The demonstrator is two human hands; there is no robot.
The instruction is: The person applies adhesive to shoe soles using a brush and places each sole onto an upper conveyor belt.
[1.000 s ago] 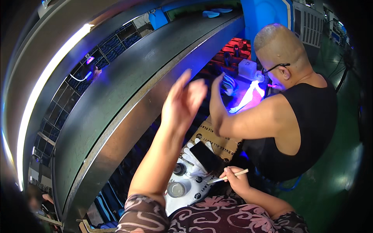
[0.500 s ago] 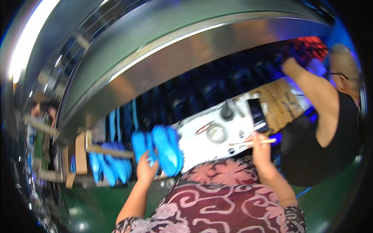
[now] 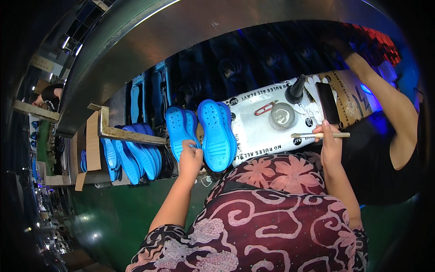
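My left hand (image 3: pixel 191 158) has its fingers curled at the lower end of a blue foam shoe sole (image 3: pixel 176 124), gripping its edge. The fingertips are partly hidden. Another sole lies tucked beneath that one. Just right of it rests a second overlapping pair of blue soles (image 3: pixel 212 131), tread lines facing up. Between the fingers of my right hand (image 3: pixel 331 147) is a thin brush (image 3: pixel 312 135) with a pale wooden handle, bristles pointing left. The brush tip hovers below a round jar (image 3: pixel 282 117) of cloudy liquid on a white printed sheet (image 3: pixel 247 131).
Around the jar are a red-handled tool (image 3: pixel 265 108), a black bottle (image 3: pixel 295 92), a crumpled white cloth (image 3: pixel 310 110) and a dark phone (image 3: pixel 327 103). More blue soles (image 3: pixel 136 154) hang left by a metal bar (image 3: pixel 131 135). A co-worker's arm (image 3: pixel 389 109) reaches in at right.
The view has shifted and sharpened, so the bench sits higher. My left fingers have curled in at the sole's lower end. My right hand still holds the brush.
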